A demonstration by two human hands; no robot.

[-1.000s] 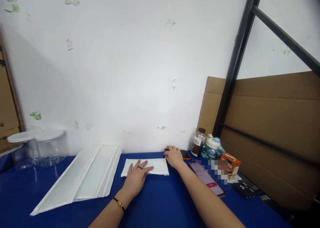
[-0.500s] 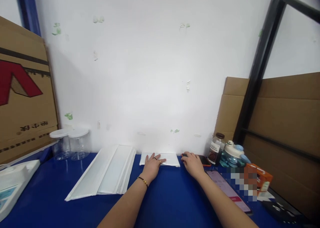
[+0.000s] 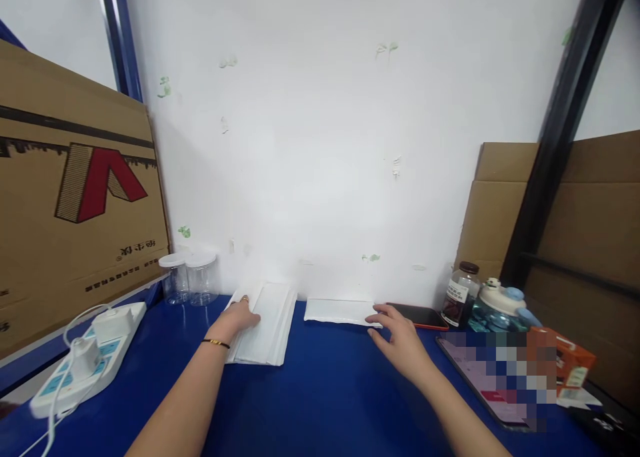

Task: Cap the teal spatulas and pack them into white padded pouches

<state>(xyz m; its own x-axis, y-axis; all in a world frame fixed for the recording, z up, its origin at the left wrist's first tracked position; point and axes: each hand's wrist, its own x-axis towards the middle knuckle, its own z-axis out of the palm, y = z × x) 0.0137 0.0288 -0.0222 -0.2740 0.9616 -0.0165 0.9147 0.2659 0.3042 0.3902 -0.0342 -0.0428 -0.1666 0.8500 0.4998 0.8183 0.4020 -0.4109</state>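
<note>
White stack (image 3: 270, 333), one packet (image 3: 337, 311), two hands (image 3: 239, 315)

Bright, soft light from out of view falls strongest mid-wall (image 3: 320, 203); the right-hand cardboard (image 3: 603, 223) sits dimmer. The counter (image 3: 320, 403) shows a faint sheen, the packets (image 3: 274, 327) pale detail. Wide-angle distortion leans the black post (image 3: 553, 157) outward. Pixel blocks mask part of the phone (image 3: 477, 380) and orange box (image 3: 573, 363).
</note>
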